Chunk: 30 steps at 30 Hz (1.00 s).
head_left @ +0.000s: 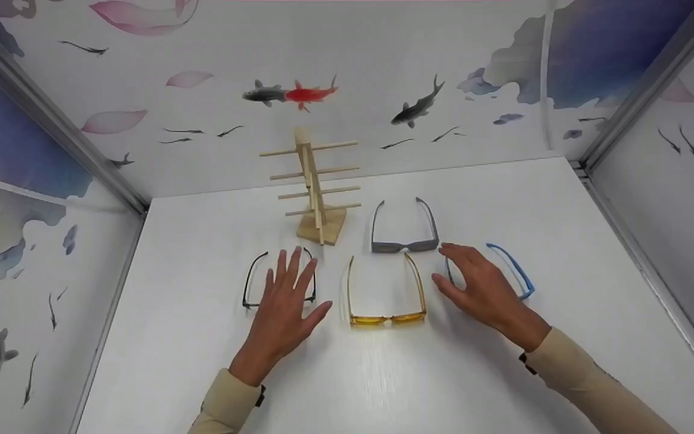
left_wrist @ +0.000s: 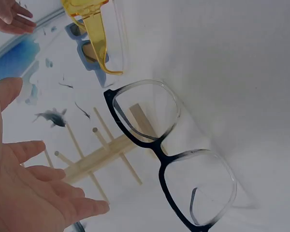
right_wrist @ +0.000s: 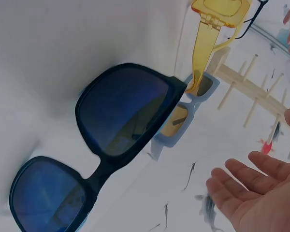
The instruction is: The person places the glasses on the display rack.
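Observation:
My left hand (head_left: 287, 313) hovers with spread fingers above the black-framed clear glasses (head_left: 252, 283), hiding part of them. Its wrist view shows their black and clear frame (left_wrist: 157, 150) beside the hand (left_wrist: 34, 188), with nothing held. On the other side, my right hand (head_left: 482, 286) extends over sunglasses with blue temples (head_left: 518, 274), covering their middle. Dark blue lenses (right_wrist: 125, 111) fill much of the right wrist view, apart from the fingers (right_wrist: 246, 181). Yellow glasses (head_left: 388, 319) lie between the hands, temples pointing away. Behind them lie grey-framed sunglasses (head_left: 405, 246).
A wooden display rack (head_left: 314, 181) with several crossbars stands at the back, left of centre. The white table (head_left: 371, 386) is bounded by a back wall (head_left: 347, 48) and side walls printed with fish and petals. Metal rails (head_left: 654, 289) run along its sides.

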{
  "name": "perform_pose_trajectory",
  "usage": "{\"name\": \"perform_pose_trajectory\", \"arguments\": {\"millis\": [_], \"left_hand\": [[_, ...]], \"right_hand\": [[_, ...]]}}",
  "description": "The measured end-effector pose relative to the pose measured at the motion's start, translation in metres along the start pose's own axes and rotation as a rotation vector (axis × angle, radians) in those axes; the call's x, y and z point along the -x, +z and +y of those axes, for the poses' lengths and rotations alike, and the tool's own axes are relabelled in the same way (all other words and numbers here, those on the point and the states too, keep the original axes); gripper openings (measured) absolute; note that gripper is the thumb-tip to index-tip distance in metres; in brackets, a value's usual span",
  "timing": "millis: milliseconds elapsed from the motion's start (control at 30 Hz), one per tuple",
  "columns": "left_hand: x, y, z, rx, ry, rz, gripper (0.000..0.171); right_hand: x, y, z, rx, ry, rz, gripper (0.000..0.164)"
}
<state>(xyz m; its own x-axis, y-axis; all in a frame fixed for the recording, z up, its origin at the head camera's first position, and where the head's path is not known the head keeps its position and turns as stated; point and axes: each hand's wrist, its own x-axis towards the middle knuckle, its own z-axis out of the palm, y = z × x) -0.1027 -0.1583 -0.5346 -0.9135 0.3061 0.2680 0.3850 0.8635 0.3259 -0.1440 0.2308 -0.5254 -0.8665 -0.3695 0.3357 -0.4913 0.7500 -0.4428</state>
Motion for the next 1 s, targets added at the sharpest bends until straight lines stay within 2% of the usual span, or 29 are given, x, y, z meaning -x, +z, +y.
{"name": "perform_pose_trajectory", "arguments": {"millis": [267,467,800,1000], "left_hand": [[0.009,0.007,0.016,0.027,0.144,0.032,0.080],[0.012,0.015,0.026,0.075,0.213,0.062,0.076],[0.012,0.024,0.033,0.170,0.222,0.100,0.073],[0.011,0.031,0.034,0.236,0.168,0.092,0.071]], "right_hand": [[0.007,0.010,-0.012,-0.097,0.004,-0.041,0.051],[0.013,0.018,-0.015,-0.154,0.018,-0.079,0.050],[0.017,0.025,-0.017,-0.211,0.082,-0.140,0.051],[0.018,0.030,-0.015,-0.244,0.116,-0.154,0.050]]}}
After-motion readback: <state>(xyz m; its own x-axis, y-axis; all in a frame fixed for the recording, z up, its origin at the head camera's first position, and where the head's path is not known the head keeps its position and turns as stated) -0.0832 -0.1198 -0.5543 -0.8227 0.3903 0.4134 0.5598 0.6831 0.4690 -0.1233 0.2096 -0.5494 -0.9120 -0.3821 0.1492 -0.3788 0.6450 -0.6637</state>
